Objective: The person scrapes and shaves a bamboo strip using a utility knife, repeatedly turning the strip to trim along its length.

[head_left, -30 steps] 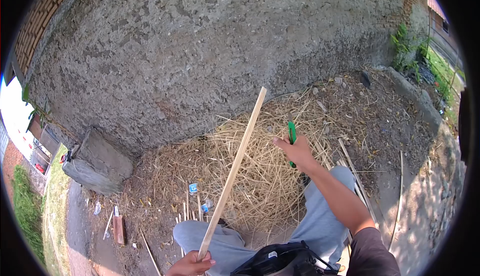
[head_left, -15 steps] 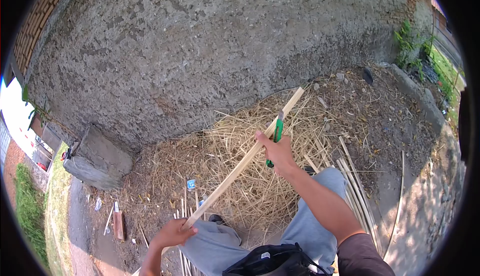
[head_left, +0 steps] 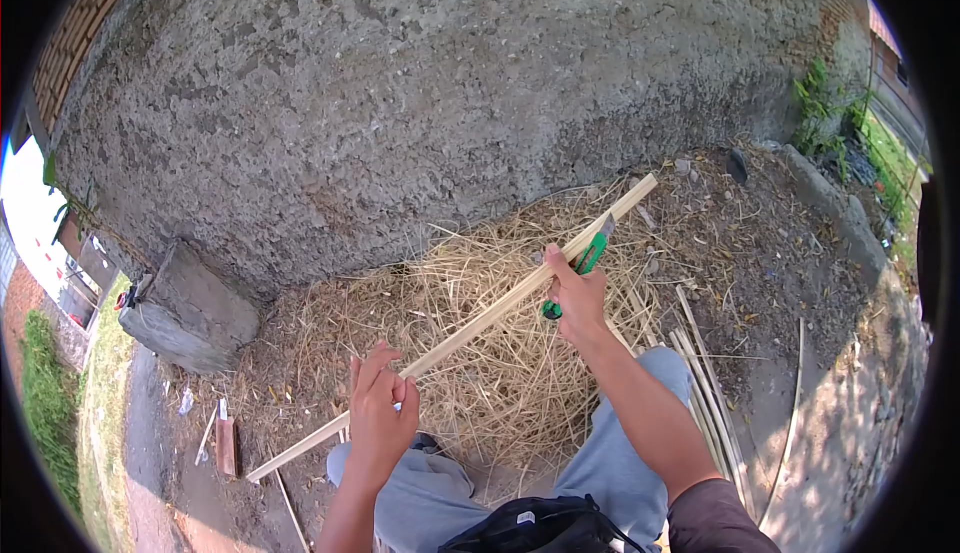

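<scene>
A long pale bamboo strip (head_left: 490,320) slants across my front, its far end up toward the wall and its near end low on the left. My right hand (head_left: 580,303) is closed round a green utility knife (head_left: 592,253), thumb along the strip. The knife's blade is out and lies against the strip near its far end. My left hand (head_left: 378,408) is at the strip's lower part, fingers raised and apart; the palm hides the strip there, so contact is unclear.
Beneath the strip lies a heap of bamboo shavings (head_left: 520,393). Several split bamboo strips (head_left: 705,388) rest on the ground by my right leg. A rough wall (head_left: 430,93) rises in front. At left are a concrete block (head_left: 195,308) and a reddish-brown piece (head_left: 227,446).
The strip has shifted up and to the right, with the knife and right hand. My left hand has left the lower end, moved right and up along the strip, and loosened its fingers.
</scene>
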A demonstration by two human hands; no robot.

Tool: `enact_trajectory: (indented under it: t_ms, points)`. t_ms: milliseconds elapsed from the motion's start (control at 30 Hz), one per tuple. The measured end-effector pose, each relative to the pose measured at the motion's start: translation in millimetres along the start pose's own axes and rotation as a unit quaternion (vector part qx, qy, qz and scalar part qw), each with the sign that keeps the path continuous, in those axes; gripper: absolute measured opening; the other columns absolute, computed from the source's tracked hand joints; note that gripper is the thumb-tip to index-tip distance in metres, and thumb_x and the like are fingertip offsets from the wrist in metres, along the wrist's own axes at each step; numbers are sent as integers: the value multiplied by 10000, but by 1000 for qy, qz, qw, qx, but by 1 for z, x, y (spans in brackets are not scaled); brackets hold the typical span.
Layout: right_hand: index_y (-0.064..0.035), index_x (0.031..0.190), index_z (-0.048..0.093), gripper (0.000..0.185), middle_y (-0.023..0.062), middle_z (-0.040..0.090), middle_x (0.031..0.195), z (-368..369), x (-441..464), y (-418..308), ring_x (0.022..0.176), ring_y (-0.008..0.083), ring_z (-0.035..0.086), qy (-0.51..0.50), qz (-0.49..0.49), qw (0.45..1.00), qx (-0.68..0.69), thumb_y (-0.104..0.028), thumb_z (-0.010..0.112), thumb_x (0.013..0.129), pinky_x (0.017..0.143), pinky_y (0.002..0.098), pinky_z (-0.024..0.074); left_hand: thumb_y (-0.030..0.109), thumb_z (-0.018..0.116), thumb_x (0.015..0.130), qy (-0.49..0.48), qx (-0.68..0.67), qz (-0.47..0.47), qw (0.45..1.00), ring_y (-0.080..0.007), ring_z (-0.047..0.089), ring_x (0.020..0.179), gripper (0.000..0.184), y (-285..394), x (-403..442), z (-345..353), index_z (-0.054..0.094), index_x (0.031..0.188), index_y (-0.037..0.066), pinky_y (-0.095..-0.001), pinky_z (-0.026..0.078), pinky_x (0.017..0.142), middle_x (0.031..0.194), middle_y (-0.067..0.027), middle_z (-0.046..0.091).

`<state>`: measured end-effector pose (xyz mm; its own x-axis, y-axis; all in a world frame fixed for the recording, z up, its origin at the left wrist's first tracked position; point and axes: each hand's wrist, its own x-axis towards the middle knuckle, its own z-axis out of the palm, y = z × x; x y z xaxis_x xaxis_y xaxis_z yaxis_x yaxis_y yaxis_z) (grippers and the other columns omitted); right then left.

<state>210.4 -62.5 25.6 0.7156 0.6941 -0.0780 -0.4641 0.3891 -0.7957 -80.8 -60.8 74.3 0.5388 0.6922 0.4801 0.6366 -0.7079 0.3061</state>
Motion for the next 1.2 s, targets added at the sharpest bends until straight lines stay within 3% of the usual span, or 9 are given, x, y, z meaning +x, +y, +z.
enact_trajectory:
  t_ms: [67, 167, 400, 600, 800, 967, 1000, 1133, 1200]
  points:
    - [-59, 752, 580, 219, -40, 453, 553, -1, 2, 5, 415, 55, 340, -1, -14, 1000, 3, -178, 708, 884, 402, 246, 268, 27, 665, 762, -34, -92, -31, 995, -408, 545, 1159, 239, 5, 4, 11, 447, 666, 1, -463, 371, 1046, 1308, -218, 520]
    - [-61, 755, 579, 206, -36, 469, 560, 2, -2, 2, 416, 58, 347, 23, -36, 999, 23, -162, 702, 887, 404, 244, 267, 39, 699, 737, -110, -92, -43, 989, -397, 562, 1123, 245, -3, 4, 30, 458, 709, 6, -421, 430, 974, 1236, -213, 545]
    - [-38, 784, 602, 174, -25, 511, 608, -2, 4, -1, 443, 42, 364, 20, -40, 998, 33, -141, 689, 895, 407, 247, 257, 76, 771, 688, -52, -169, -75, 981, -367, 589, 1047, 357, -9, 15, 17, 474, 884, 45, -421, 465, 892, 1080, -157, 549]
    - [-67, 746, 562, 221, -30, 479, 574, 1, 5, -4, 423, 52, 362, 47, -24, 998, 36, -168, 677, 906, 401, 247, 271, 219, 797, 717, -83, 39, -81, 992, -346, 614, 981, 441, -11, 10, 26, 504, 993, 39, -444, 486, 814, 1070, -156, 586]
    - [-64, 759, 577, 237, -27, 476, 589, -1, 11, -12, 431, 59, 361, 70, 4, 998, 1, -214, 702, 893, 404, 243, 285, 399, 760, 754, -110, 92, -140, 980, -352, 633, 654, 389, -29, 5, 38, 656, 850, 36, -474, 496, 646, 677, -111, 654]
    - [-35, 1166, 482, 445, 24, 523, 787, 2, 0, -17, 539, 62, 421, -7, 16, 984, -178, -429, 545, 969, 473, 250, 343, 441, 760, 774, -255, -63, -229, 937, -154, 540, 481, 434, -26, 11, 21, 690, 699, 20, -317, 420, 504, 518, -49, 555]
    - [9, 1297, 356, 572, 76, 549, 858, 0, 1, -11, 679, 150, 538, -38, -42, 962, -267, -469, 434, 993, 630, 329, 431, 441, 760, 774, -256, -62, -231, 937, -154, 540, 481, 434, -26, 11, 19, 690, 699, 20, -317, 420, 504, 518, -49, 555]
    - [-28, 1302, 405, 418, 147, 589, 840, -12, -22, 11, 660, 279, 589, -97, -195, 875, -433, -335, 365, 1022, 639, 399, 440, 442, 735, 809, -308, -190, -300, 883, -78, 467, 497, 435, -29, 6, 25, 691, 731, 17, -279, 364, 468, 517, 0, 495]
    - [-36, 1291, 436, 411, 155, 614, 837, -13, -37, 12, 631, 307, 593, -158, -169, 852, -470, -337, 372, 1018, 617, 418, 448, 436, 725, 823, -308, -259, -327, 855, -74, 444, 491, 433, -33, -1, 36, 679, 717, 19, -279, 351, 463, 518, 11, 481]
